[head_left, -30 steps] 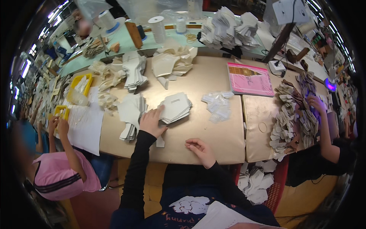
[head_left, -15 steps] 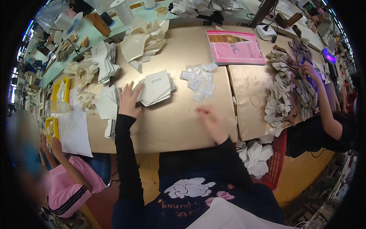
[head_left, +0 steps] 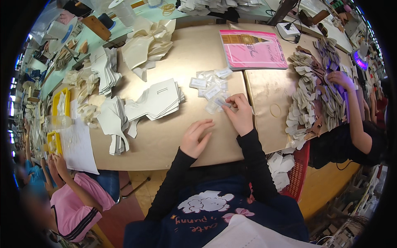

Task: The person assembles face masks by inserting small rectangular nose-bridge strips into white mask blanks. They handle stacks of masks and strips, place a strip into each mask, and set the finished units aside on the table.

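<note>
My right hand (head_left: 240, 115) is at the near edge of a loose pile of small clear plastic pieces with pale labels (head_left: 212, 91). Its thumb and index finger pinch the closest labelled piece (head_left: 220, 102). Left of it, my left hand (head_left: 196, 139) hovers low over the tabletop with fingers apart and nothing in it. Beyond that hand, a fanned stack of white cut pieces with slots (head_left: 159, 99) lies against another white stack (head_left: 112, 118).
Cream translucent sheets (head_left: 144, 45) and more white pieces (head_left: 105, 68) lie at the back left. A pink notebook (head_left: 253, 49) is at the back right. A rubber band (head_left: 275, 110) and grey pieces (head_left: 302, 95) lie right. A red basket (head_left: 298, 175) stands below the edge. Co-workers sit both sides.
My left hand has left the white stack and come right, toward me. The right hand has moved forward onto the labelled pieces and closed its fingertips on one.
</note>
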Demonstrator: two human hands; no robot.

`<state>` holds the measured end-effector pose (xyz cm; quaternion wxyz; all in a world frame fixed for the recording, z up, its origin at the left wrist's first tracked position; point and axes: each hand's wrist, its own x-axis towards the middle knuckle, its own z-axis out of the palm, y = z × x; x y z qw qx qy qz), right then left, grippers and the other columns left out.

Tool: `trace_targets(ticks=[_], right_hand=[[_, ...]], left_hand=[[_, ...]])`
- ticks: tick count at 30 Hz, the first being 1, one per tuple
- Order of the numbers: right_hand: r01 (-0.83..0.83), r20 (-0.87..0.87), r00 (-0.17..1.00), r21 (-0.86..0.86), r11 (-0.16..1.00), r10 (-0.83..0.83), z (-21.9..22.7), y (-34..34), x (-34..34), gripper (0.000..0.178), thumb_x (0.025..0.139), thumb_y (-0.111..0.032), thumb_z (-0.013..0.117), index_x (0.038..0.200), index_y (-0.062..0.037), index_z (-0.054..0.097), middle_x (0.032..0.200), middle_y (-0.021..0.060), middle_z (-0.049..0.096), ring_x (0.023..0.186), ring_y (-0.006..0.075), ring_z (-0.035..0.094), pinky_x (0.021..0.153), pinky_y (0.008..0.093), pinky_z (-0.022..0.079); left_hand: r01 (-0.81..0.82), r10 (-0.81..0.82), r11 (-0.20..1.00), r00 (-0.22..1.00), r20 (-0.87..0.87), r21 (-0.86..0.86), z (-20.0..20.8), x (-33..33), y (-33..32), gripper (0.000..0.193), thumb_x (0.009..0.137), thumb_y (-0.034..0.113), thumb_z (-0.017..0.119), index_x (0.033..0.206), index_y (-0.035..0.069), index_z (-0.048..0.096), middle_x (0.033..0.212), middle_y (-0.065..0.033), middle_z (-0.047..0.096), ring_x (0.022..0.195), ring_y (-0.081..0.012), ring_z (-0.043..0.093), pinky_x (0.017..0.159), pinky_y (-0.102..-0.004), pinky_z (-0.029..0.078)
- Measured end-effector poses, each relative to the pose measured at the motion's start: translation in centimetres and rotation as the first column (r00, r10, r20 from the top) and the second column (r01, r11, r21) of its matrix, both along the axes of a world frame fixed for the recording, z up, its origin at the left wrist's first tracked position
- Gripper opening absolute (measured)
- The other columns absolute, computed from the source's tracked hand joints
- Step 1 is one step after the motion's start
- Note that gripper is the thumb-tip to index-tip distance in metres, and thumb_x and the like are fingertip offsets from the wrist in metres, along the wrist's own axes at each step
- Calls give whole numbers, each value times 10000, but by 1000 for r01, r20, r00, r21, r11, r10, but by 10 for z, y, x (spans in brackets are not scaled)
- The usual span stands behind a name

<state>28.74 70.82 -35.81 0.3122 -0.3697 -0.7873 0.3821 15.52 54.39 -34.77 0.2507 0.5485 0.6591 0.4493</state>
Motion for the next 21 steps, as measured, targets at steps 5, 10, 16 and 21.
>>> trace_targets(ticks=[5, 10, 16, 21], right_hand=[[-108, -114, 989, -91, 990, 97, 3, 1, -3, 151, 766, 40, 727, 857, 1, 613, 838, 79, 601, 762, 230, 615, 706, 326, 516], [-210, -111, 973, -59, 976, 203, 8, -1, -2, 141, 793, 81, 690, 891, -4, 634, 880, 80, 624, 799, 181, 639, 714, 282, 514], [-211, -122, 965, 154, 965, 230, 10, 0, -2, 159, 763, 79, 695, 876, -21, 646, 891, 87, 662, 841, 233, 632, 750, 318, 502], [40, -332, 941, -86, 995, -67, 4, 0, 1, 134, 811, 60, 697, 911, -14, 650, 896, 54, 663, 868, 165, 620, 801, 273, 477]], left_hand=[[-291, 288, 945, 957, 45, 147, -18, -9, 55, 516, 895, 48, 660, 1387, 30, 508, 1318, -154, 606, 1195, -295, 595, 1016, -365, 453], [-320, 248, 947, 774, 582, 23, -28, -20, 61, 536, 949, 79, 648, 1442, 19, 446, 1270, -149, 611, 1143, -199, 595, 969, -313, 473], [-307, 198, 952, 629, 751, 6, -26, -32, 50, 454, 910, -18, 670, 1339, -12, 523, 1025, -53, 620, 947, -111, 600, 852, -246, 508], [-412, 267, 911, 611, 745, 11, -26, -28, 53, 384, 913, -17, 669, 1282, -15, 564, 1047, -56, 633, 933, -106, 605, 834, -239, 509]])
